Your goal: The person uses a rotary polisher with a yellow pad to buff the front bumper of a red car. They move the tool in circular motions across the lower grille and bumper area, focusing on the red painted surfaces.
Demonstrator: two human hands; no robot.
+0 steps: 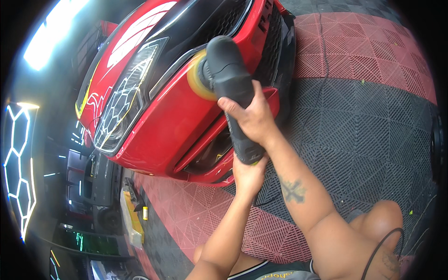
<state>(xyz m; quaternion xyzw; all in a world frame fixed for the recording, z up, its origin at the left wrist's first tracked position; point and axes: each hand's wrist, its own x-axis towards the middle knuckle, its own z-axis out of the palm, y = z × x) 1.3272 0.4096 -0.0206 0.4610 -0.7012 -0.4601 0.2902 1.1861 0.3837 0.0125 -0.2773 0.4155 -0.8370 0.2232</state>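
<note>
A black power polisher with a yellow foam pad is held up against the red front bumper of a car. The pad's face meets the painted panel beside the grille, and its outline is smeared. My right hand wraps around the polisher's body, thumb laid across it. Lower down, my left hand grips the tail end of the handle; its fingers are partly hidden. To the left of the pad is the car's headlight.
Interlocking grey floor tiles and red tiles surround the car. A dark cable runs over them. At lower left stand a yellow box and a small yellow bottle. A dark vehicle is parked behind.
</note>
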